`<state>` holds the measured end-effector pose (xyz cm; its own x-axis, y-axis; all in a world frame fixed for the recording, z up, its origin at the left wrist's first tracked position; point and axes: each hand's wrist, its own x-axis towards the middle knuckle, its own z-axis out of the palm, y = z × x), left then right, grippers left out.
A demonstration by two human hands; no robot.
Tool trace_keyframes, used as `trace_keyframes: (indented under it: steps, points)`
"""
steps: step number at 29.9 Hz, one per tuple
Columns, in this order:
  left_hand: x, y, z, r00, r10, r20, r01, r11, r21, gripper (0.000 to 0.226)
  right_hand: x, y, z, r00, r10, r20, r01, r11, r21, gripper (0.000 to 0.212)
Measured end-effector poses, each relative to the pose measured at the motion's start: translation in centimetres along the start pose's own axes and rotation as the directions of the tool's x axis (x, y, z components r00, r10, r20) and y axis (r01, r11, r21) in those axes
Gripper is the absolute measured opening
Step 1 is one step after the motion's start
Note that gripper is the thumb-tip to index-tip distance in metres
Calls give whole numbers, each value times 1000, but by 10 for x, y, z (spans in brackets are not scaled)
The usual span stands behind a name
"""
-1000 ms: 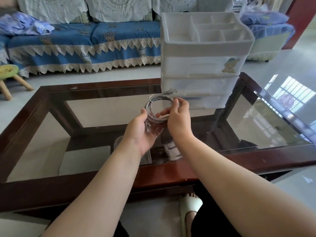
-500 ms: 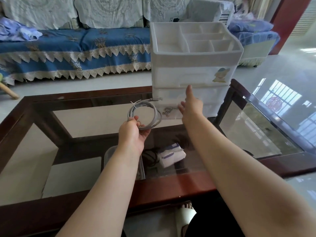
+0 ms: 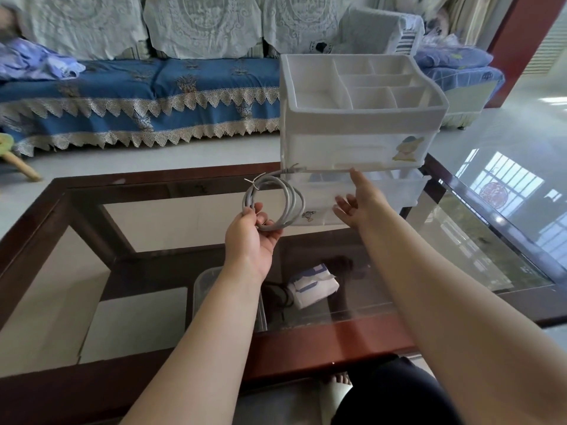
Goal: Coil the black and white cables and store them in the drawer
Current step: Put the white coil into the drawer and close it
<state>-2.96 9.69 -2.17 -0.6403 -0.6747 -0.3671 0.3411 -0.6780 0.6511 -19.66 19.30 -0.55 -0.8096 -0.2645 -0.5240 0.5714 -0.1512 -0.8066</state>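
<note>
Head view: the right hand point(image 3: 357, 201) has let go of the coiled pale grey cable point(image 3: 274, 203) and now reaches, fingers spread and holding nothing, to the front of the lower translucent white plastic drawer point(image 3: 383, 191). The left hand point(image 3: 252, 233) alone pinches the coil's lower edge, just left of those fingertips. So coiling looks done; opening comes next. Whether the fingertips touch the drawer is unclear, and no black cable is plainly visible.
</note>
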Motion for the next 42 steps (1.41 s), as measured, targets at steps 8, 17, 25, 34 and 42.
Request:
trace_keyframes:
  steps: [8, 17, 25, 34, 42]
  points:
    - [-11, -2, 10, 1000, -22, 20, 15, 958, 287, 30, -19, 24, -45, 521, -795, 309, 539, 26, -842, 39]
    - [-30, -1, 36, 996, 70, -57, -37, 893, 448, 25, -64, 29, -34, -228, -506, 832, 684, -691, -234, 39]
    - [-47, -12, 58, 988, 126, 88, -153, 829, 537, 26, -49, 7, -47, 83, -420, 904, 665, -652, -364, 13]
    - [2, 26, 84, 477, 485, 733, -609, -419, 674, 38, -12, -3, -45, 286, -436, 853, 610, -604, -513, 23]
    - [31, 45, 108, 591, 108, 799, -438, -789, 431, 57, -25, -6, -53, 171, -525, 834, 754, -476, -453, 24]
